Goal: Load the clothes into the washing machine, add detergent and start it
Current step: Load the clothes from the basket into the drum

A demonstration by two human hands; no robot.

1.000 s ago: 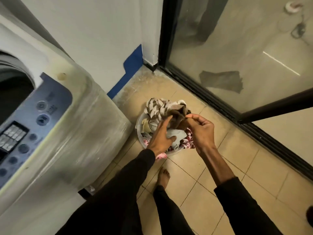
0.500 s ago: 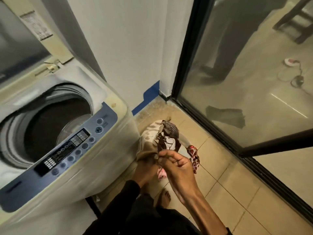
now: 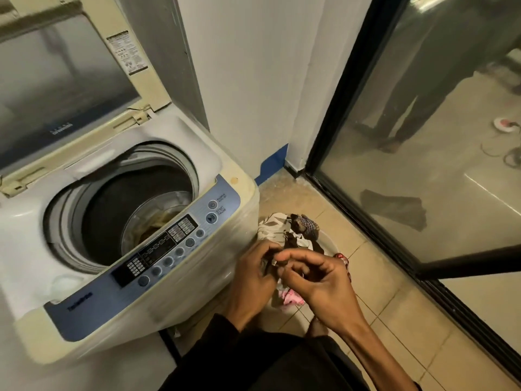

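Observation:
A cream top-loading washing machine (image 3: 36,249) stands at the left with its lid (image 3: 64,80) raised and some brownish cloth low in the drum (image 3: 158,221). Its blue control panel (image 3: 169,249) faces me. On the floor to its right sits a basin of clothes (image 3: 329,244) with a brown-and-white patterned garment (image 3: 275,228) on top. My left hand (image 3: 253,275) and my right hand (image 3: 318,280) meet above the basin beside the machine's corner, both pinching a small dark piece of that garment's fabric. Most of what they hold is hidden by the fingers.
A dark-framed glass sliding door (image 3: 423,165) runs along the right, with a dark rag (image 3: 394,207) on the floor behind it. A white wall with blue tape (image 3: 272,165) is behind the basin. My bare foot (image 3: 318,328) stands on the tan tiles.
My view has lifted from the basin up to the machine, whose open drum and lid now show. Both hands have risen from the basin with the fabric, closer to the machine's corner.

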